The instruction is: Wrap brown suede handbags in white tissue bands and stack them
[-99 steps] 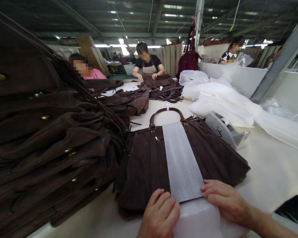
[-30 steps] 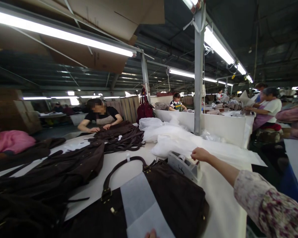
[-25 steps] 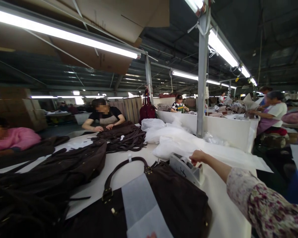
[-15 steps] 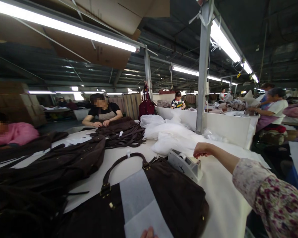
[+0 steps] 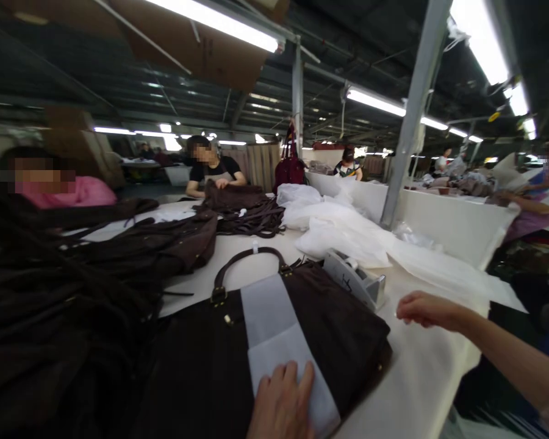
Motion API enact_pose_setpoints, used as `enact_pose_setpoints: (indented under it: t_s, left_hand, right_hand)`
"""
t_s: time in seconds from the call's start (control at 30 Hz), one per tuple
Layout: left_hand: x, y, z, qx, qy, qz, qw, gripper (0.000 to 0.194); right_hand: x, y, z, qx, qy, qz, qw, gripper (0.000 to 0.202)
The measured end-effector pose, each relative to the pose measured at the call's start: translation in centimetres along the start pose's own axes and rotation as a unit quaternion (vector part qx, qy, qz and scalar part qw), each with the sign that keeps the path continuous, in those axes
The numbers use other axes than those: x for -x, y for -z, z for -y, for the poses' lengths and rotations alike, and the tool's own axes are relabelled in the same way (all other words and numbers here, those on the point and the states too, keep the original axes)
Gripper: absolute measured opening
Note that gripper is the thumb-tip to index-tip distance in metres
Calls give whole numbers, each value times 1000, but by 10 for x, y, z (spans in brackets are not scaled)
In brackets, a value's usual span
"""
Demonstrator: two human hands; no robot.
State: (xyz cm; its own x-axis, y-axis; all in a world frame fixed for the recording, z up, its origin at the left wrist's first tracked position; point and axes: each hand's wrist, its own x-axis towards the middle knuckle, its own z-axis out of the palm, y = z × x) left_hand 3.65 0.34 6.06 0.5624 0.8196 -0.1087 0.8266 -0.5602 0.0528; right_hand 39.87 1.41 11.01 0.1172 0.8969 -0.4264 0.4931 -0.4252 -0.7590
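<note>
A dark brown handbag (image 5: pixel 338 323) lies on the white table (image 5: pixel 416 366), its handle (image 5: pixel 238 257) pointing away from me. Across its front runs a strip of thin white paper (image 5: pixel 268 311). My left hand (image 5: pixel 283 399) rests on the lower part of that paper with its fingers spread. To the right of the bag, my right hand (image 5: pixel 423 310) hovers above the table with its fingers pinched; a tiny whitish bit shows at the fingertips, too small to name. A grey tape dispenser (image 5: pixel 354 280) stands beyond the bag, left of my right hand.
Dark brown bags (image 5: pixel 174 244) are heaped on the left. White wrapping sheets (image 5: pixel 343 228) lie behind the dispenser, near a metal post (image 5: pixel 409 122). A person in pink (image 5: pixel 89 190) and a person in black (image 5: pixel 224 171) sit across the table.
My right hand has moved away from the dispenser, toward the right and nearer to me. More of my left hand now shows, lying on the paper. The view has shifted.
</note>
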Motion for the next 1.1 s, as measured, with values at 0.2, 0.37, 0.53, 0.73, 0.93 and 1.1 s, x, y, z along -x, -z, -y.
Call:
enact_pose_setpoints:
  t_s: [0.2,0.37,0.53,0.73,0.93,1.1]
  left_hand:
    - [6,4,-7,60,-3,1,998,62]
    - [9,7,-2,93,-5,9,996,64]
    - [4,26,-4,97,-17,10,995,55]
    - [-16,40,4,92,-68,41,993,55]
    - [-15,29,8,109,-57,35,992,60]
    - [-12,25,5,114,-49,40,991,64]
  right_hand:
    - [6,-72,95,-206,35,238,948,21]
    - [-58,-157,121,-165,30,142,975,9]
    - [-96,-179,107,-135,43,108,984,8]
    - [-106,-181,95,-117,79,116,983,10]
    - [-113,-182,91,-86,221,84,968,13]
    - [-116,-187,81,-35,329,4,944,7]
